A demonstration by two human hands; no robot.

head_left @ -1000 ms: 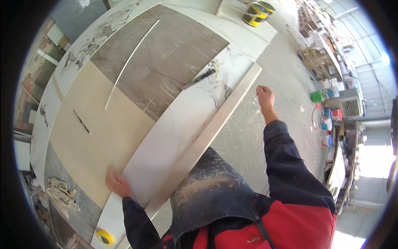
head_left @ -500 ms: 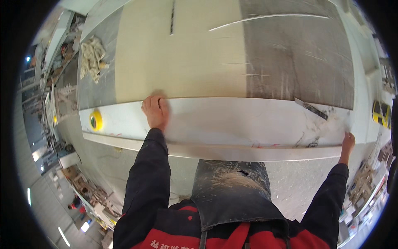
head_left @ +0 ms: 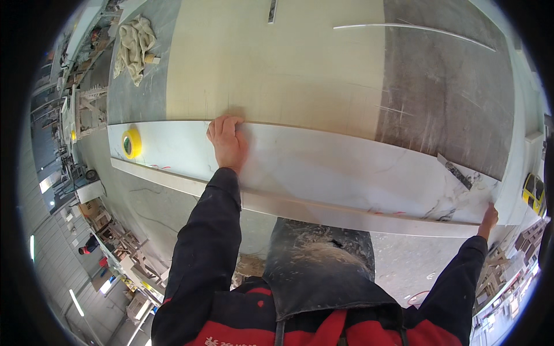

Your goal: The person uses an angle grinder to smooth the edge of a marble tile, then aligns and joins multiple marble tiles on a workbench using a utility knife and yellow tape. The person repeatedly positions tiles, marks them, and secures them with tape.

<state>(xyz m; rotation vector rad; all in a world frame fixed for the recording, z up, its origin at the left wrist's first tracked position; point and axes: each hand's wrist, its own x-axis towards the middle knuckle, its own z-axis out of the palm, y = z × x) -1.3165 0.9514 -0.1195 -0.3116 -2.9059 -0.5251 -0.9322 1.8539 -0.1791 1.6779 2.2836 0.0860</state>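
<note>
One white slab [head_left: 323, 167] lies crosswise before us. Our left hand [head_left: 227, 143], fingers bent, touches its far edge, and our right hand [head_left: 490, 216] is at the right end; whether either pinches it, we cannot tell.

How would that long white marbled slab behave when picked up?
The long white marbled slab is probably stiff, lying flat without folds. Its smooth-looking face may be slippery. It could be unwieldy, stretching well past the bare left hand.
</note>
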